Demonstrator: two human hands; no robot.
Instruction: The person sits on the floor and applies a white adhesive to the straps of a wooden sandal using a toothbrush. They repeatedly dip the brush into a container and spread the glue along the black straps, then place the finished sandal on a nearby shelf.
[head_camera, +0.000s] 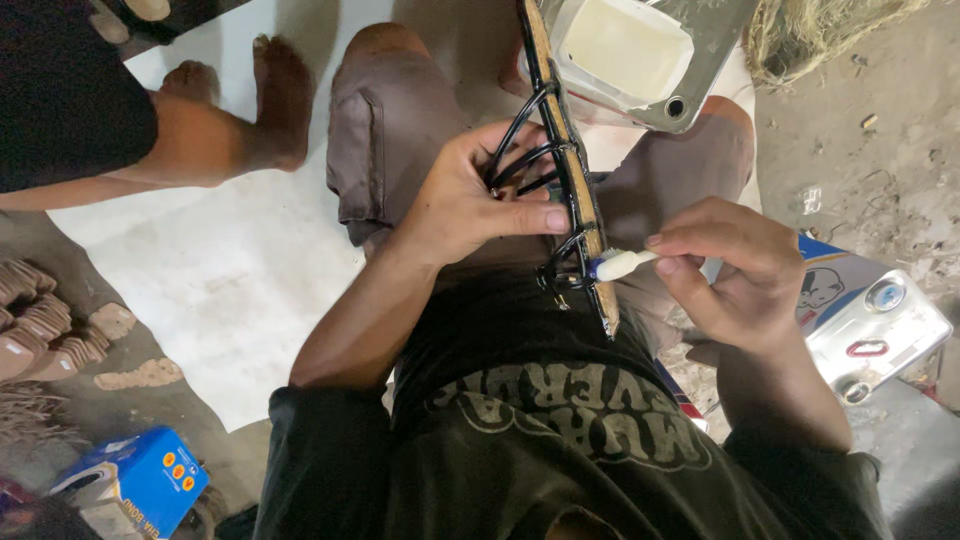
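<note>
My left hand (470, 195) grips a sandal sole with black straps (563, 150), held on edge over my lap, fingers hooked through the straps and thumb pressed against the tan sole. My right hand (735, 270) pinches a small white brush with a blue band (620, 265), and its tip touches the sole's edge near the lower straps. Beyond the sandal, a metal can of pale glue (625, 50) rests by my knees.
Another person's bare feet and leg (230, 110) rest on a white sheet (230, 260) at the upper left. A stack of brown soles (40, 320) lies at the left, a blue box (150, 480) at the bottom left, a metal tin (875, 335) at the right.
</note>
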